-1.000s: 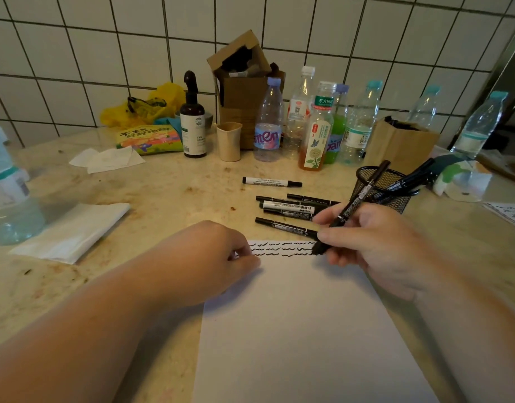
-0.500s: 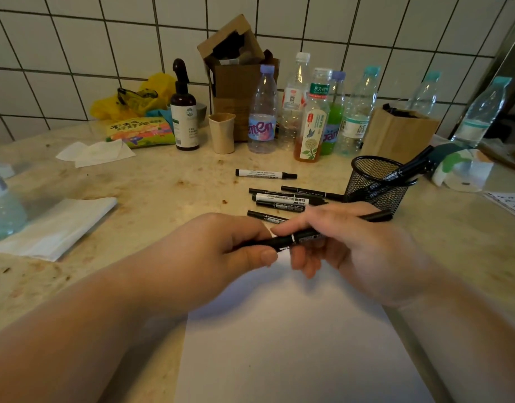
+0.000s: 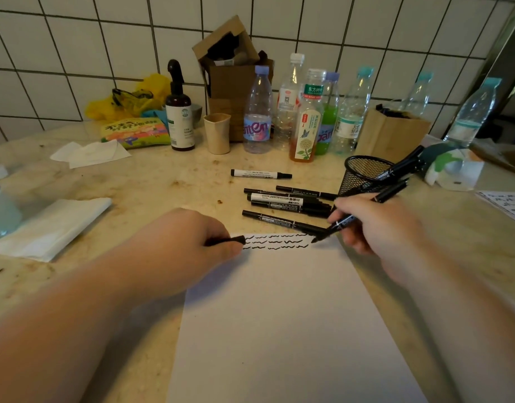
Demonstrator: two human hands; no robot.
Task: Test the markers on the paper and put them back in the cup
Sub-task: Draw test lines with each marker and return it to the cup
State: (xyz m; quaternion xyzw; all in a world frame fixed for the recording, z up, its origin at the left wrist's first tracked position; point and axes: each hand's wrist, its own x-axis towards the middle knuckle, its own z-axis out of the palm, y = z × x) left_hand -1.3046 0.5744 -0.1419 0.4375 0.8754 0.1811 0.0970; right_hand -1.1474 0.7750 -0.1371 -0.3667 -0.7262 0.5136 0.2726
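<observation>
A marker (image 3: 358,215) is held in the right hand (image 3: 375,225), its fingers (image 3: 339,212) clamped around the barrel in a writing grip, the tip lowered to the top edge of the paper (image 3: 279,315) just beyond the wavy test lines (image 3: 275,242). A black cap (image 3: 228,240) is pinched in the curled fingers of the left hand (image 3: 189,251), which rests on the paper's upper left corner. Just beyond the right fingers, five capped markers (image 3: 288,202) lie on the bench (image 3: 151,184); the mesh cup (image 3: 364,174) stands slightly farther out, with markers leaning from its rim.

The step in hand is judged to be the test stroke of a further marker. It is best done with the tip drawn lightly into the blank space beside or below the existing lines, so that the new mark can be read apart from the old. The sheet should be kept pinned by the left hand while the stroke is made. The cap should be kept within reach of the right fingers, so that it can be pressed on fully before the marker is dropped into the cup.
</observation>
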